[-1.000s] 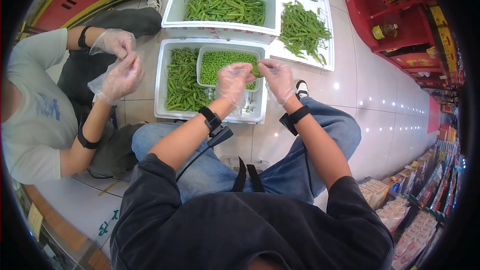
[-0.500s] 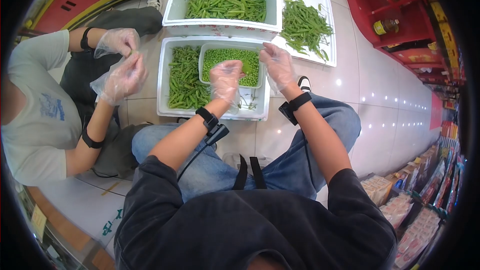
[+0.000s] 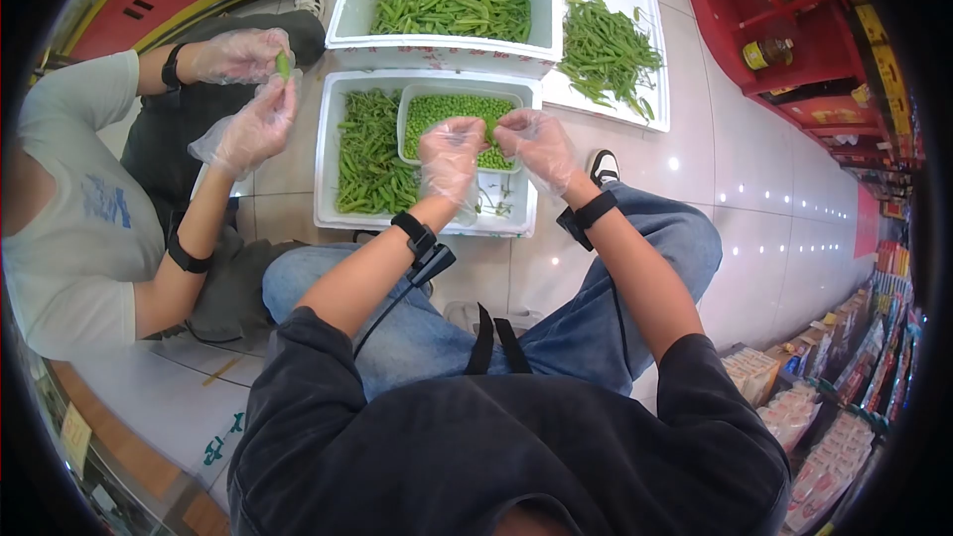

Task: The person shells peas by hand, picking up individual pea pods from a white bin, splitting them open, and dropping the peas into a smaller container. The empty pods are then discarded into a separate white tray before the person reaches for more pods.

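Both hands wear clear plastic gloves and meet above a clear tub (image 3: 402, 129) of shelled green peas (image 3: 442, 107). My left hand (image 3: 452, 154) is pinched closed on a green pea pod (image 3: 488, 136), partly hidden by the fingers. My right hand (image 3: 539, 149) comes in from the right, its fingertips closed on the same pod. The tub rests inside a white foam box (image 3: 326, 203). Left of the tub in that box lies a heap of pods (image 3: 369, 169).
Behind stands a deeper foam box (image 3: 342, 20) with pea pods (image 3: 452, 8). A white foam lid (image 3: 635, 117) to its right carries more pods (image 3: 608, 50). On the left, a co-worker's gloved hands (image 3: 253, 129) hold a pod (image 3: 283, 64). Red shelves (image 3: 730, 30) stand right.
My right hand has moved left and down to meet my left hand at the pod. My left hand has barely moved. The co-worker's hands now show a whole pod held up.
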The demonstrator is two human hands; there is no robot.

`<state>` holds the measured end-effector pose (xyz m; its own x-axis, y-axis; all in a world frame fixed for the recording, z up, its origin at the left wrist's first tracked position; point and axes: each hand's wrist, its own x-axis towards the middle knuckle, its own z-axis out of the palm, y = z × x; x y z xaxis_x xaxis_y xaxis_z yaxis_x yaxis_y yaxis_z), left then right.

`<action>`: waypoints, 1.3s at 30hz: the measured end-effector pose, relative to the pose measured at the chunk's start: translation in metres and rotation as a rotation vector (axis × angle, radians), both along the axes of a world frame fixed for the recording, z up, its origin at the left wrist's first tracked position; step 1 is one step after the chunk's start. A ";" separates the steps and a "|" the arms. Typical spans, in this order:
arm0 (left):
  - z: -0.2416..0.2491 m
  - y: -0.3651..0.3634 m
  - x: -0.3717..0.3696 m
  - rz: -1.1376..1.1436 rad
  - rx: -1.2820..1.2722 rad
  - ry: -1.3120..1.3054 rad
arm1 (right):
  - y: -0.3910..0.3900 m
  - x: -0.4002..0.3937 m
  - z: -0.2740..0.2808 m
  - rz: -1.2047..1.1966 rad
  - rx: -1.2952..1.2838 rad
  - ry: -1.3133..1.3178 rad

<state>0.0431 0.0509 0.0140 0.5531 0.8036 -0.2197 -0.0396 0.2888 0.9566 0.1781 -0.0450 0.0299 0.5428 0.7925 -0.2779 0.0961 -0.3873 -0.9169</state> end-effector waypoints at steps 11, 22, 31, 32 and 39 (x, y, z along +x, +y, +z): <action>0.010 -0.010 -0.001 -0.113 -0.098 0.029 | -0.003 -0.006 0.014 0.087 0.153 -0.637; -0.008 -0.014 0.001 -0.089 -0.096 0.057 | -0.014 -0.010 0.015 0.379 -0.032 -0.964; -0.002 -0.012 0.001 -0.056 -0.266 0.131 | -0.020 -0.012 0.020 0.520 0.035 -0.989; -0.003 -0.013 0.001 -0.056 -0.263 0.128 | -0.020 -0.012 0.019 0.519 0.038 -0.992; -0.006 -0.013 -0.001 -0.053 -0.262 0.086 | -0.019 -0.016 0.019 0.474 0.038 -0.936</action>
<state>0.0420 0.0376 0.0077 0.5631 0.6836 -0.4644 0.0602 0.5266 0.8480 0.1623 -0.0645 0.0488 0.1600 0.9795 0.1222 0.9075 -0.0972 -0.4086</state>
